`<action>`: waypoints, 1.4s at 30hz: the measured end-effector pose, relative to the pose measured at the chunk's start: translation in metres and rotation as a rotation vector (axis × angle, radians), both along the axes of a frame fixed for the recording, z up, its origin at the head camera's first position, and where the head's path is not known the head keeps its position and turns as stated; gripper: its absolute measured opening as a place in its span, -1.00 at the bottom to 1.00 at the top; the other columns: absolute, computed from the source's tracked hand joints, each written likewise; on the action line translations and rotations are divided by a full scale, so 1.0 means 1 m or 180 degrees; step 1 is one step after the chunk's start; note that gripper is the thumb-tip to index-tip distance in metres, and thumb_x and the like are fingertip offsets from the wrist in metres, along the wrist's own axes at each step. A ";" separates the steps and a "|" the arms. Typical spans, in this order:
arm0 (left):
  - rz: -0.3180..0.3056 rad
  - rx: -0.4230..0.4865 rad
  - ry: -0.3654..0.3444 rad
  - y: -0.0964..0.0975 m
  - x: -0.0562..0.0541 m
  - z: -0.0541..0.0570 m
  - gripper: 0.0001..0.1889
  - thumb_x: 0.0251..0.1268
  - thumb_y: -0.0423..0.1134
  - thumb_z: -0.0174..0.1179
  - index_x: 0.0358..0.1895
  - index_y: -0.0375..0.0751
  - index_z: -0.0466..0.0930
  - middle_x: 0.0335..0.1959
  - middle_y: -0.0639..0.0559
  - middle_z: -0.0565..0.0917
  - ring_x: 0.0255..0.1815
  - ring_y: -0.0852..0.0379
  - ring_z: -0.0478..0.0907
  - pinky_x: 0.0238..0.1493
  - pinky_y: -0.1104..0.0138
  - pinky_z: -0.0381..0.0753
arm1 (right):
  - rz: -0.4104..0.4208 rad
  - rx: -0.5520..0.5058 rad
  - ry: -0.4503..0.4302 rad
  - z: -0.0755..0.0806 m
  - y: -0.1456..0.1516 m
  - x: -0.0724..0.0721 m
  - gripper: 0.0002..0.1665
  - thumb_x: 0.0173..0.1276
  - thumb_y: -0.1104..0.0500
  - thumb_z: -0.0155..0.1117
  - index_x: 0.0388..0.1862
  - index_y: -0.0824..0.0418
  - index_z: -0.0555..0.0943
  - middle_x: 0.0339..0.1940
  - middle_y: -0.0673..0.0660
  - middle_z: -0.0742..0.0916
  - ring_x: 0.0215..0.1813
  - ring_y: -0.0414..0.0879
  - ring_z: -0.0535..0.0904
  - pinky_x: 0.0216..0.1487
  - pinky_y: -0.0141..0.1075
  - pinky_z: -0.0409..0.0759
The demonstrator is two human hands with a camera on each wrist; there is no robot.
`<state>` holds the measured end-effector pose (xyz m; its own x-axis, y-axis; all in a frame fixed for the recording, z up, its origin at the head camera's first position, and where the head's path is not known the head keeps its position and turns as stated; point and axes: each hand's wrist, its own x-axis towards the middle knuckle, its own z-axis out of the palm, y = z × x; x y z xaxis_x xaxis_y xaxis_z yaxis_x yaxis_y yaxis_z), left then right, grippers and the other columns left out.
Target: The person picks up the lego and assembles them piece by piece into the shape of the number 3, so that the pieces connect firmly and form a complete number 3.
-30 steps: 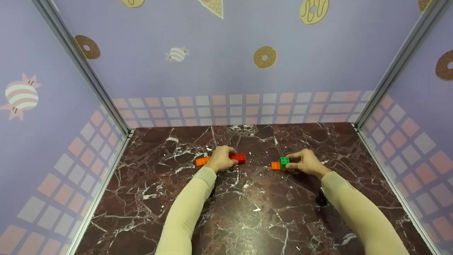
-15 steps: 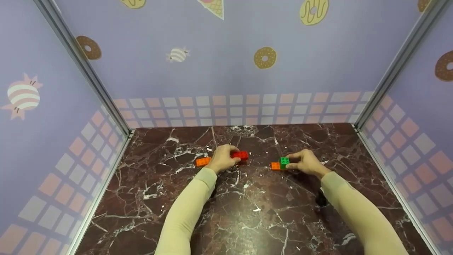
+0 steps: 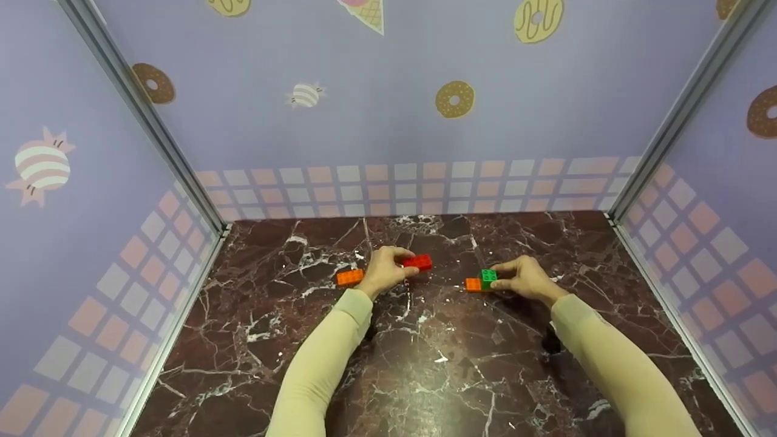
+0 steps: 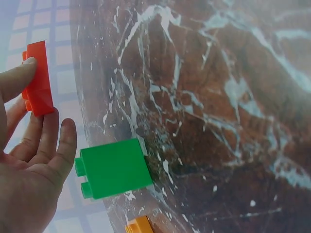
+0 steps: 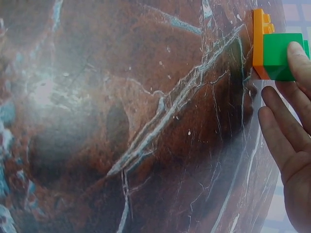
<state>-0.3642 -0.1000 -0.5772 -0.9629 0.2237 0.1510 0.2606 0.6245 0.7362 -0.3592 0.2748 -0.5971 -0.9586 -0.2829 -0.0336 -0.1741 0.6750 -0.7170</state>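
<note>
My left hand (image 3: 381, 272) pinches a red toy brick (image 3: 419, 262) between thumb and fingers. In the left wrist view the red brick (image 4: 39, 80) is clear of the table, studs facing the wall side. Below those fingers stands a green block (image 4: 116, 169), hidden behind the hand in the head view. An orange brick (image 3: 349, 277) lies left of this hand. On the right, my right hand (image 3: 527, 279) grips a green block (image 3: 488, 278) that sits on one end of another orange brick (image 3: 473, 284); the right wrist view shows the thumb on the green block (image 5: 282, 58).
The bricks lie on a dark red marbled tabletop (image 3: 425, 352). Lilac walls with printed sweets and tile patterns enclose it: a back wall (image 3: 388, 133), a left wall (image 3: 91, 243) and a right wall (image 3: 728, 243). Metal strips run along the corners.
My left hand has carried the red brick a little to the right and towards the back wall, uncovering more of the left orange brick. The right hand and its bricks have stayed put.
</note>
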 end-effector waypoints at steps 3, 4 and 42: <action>0.0031 0.0040 0.0012 0.001 0.001 0.002 -0.61 0.28 -0.19 0.63 0.16 -0.18 0.90 0.08 -0.15 0.93 -0.09 -0.03 0.83 -0.02 0.25 0.78 | 0.0011 0.0002 0.0013 0.000 -0.001 -0.001 -0.47 0.39 0.19 0.69 0.29 0.31 0.82 0.17 0.37 0.88 0.01 -0.01 0.80 0.18 -0.17 0.75; 0.0039 0.0047 0.0018 0.001 0.002 0.003 -0.61 0.28 -0.19 0.63 0.16 -0.17 0.91 0.08 -0.15 0.93 -0.06 -0.06 0.83 -0.01 0.24 0.77 | 0.0009 0.0004 0.0013 0.000 -0.001 -0.001 -0.47 0.39 0.19 0.69 0.29 0.31 0.82 0.17 0.38 0.88 0.00 -0.03 0.79 0.16 -0.20 0.74; -0.0401 -0.0051 0.0216 0.063 0.015 0.011 -0.62 0.29 -0.14 0.65 0.13 -0.13 0.92 0.04 -0.09 0.92 0.02 -0.04 0.83 0.14 0.19 0.79 | 0.0094 -0.0148 0.0095 -0.003 -0.003 0.006 -0.50 0.42 0.31 0.61 0.31 0.40 0.78 0.17 0.43 0.88 0.05 0.14 0.89 -0.08 -0.42 0.76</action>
<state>-0.3487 -0.0368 -0.5662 -0.9148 0.3450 0.2101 0.3864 0.5954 0.7044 -0.3536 0.2722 -0.6003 -0.9501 -0.3117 0.0089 -0.2153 0.6353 -0.7416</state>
